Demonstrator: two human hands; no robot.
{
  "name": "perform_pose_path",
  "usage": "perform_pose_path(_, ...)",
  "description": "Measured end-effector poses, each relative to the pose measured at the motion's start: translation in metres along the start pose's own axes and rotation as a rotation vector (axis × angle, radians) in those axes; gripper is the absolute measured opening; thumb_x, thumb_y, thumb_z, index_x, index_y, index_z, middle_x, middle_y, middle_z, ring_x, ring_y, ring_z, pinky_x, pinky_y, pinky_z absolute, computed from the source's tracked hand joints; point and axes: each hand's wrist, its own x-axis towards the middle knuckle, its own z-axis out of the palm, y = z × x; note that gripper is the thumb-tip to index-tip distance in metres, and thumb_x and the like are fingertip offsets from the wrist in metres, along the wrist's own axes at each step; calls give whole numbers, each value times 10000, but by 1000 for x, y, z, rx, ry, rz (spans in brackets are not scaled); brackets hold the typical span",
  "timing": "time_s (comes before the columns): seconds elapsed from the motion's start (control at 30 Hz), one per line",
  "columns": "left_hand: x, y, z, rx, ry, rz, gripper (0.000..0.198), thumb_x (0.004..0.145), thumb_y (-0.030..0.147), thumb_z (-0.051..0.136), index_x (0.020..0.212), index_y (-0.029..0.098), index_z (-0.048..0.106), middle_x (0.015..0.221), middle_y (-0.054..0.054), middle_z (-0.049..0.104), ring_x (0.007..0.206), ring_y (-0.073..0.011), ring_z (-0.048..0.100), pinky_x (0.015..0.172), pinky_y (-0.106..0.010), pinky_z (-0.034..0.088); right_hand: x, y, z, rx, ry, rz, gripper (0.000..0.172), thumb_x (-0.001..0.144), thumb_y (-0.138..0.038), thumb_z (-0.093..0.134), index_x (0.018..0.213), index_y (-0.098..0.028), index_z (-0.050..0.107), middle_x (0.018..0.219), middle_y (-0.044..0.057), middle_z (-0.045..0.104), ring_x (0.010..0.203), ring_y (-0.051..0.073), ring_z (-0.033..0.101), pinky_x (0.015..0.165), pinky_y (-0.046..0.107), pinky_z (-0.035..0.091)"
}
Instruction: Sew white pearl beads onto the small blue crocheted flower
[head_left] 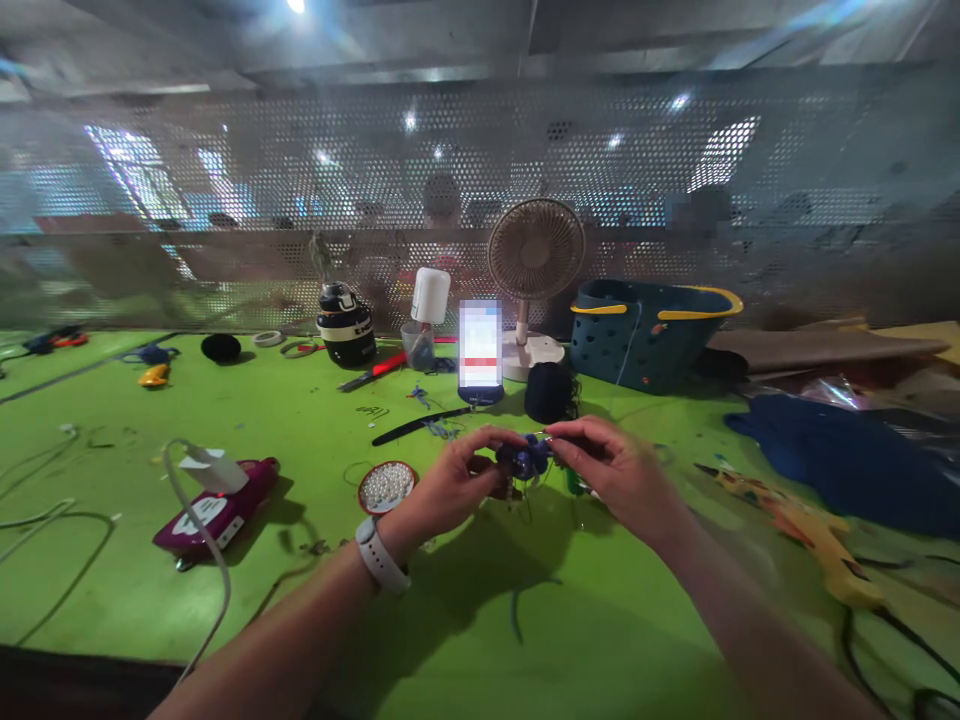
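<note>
My left hand (459, 480), with a white watch on its wrist, pinches a small dark blue yarn piece (525, 459) over the green table (300, 420). My right hand (611, 470) meets it from the right, fingers pinched at the piece's top edge on something thin that I cannot make out. A round lid of white beads (386, 487) lies just left of my left hand. A ball of dark yarn (550, 392) sits behind my hands.
A lit phone (480, 350) stands upright behind my hands, beside a small fan (534, 270) and a teal basket (645, 330). A pink device with a white cable (217, 505) lies at left, a yellow glue gun (817, 535) and blue cloth (847, 450) at right.
</note>
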Motion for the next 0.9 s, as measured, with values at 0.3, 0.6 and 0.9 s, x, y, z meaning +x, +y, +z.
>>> perform_pose_path(0.3,2,-5,0,-86,78,-21,92,789,131,620,858,163,569,700,23,613,554,-70,562,548,-211,482,0,-1,-2,82,48,22,240,811,-412,687,922,-202,716,849,35,681,704,145,598,616,272,488)
perform_pose_path(0.6,2,-5,2,-111,45,9,117,772,172,672,857,163,592,774,-7,662,609,-99,619,607,-251,529,-2,-9,3,45,5,-100,136,840,-320,676,907,-208,716,853,30,660,770,153,619,668,286,505)
perform_pose_path(0.9,0,-6,3,-135,-17,-66,156,768,198,704,881,152,608,791,-19,674,636,-101,629,650,-257,530,-2,-6,4,-391,45,-469,125,898,-216,593,958,-198,701,857,59,682,774,176,644,695,334,542)
